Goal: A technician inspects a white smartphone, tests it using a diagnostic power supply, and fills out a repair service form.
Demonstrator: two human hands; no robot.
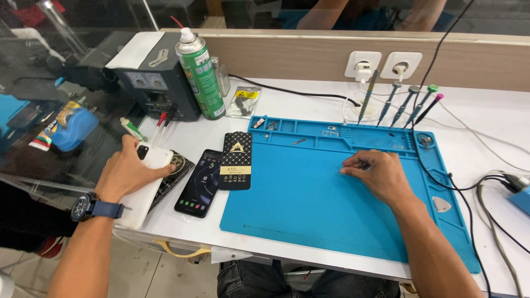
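The left hand [128, 172] lies flat, fingers spread, on a white phone [144, 187] at the table's [497, 118] 9 o'clock edge. A black phone [200, 182] lies just beside it at 3 o'clock, and a black packet [236, 160] overlaps the blue mat's [309, 209] left edge. The right hand [378, 175] rests on the mat, fingertips pinched together; whether they hold anything I cannot tell. Screwdrivers [406, 105] stand at its 12 o'clock, a spray can [200, 74] at 10 o'clock
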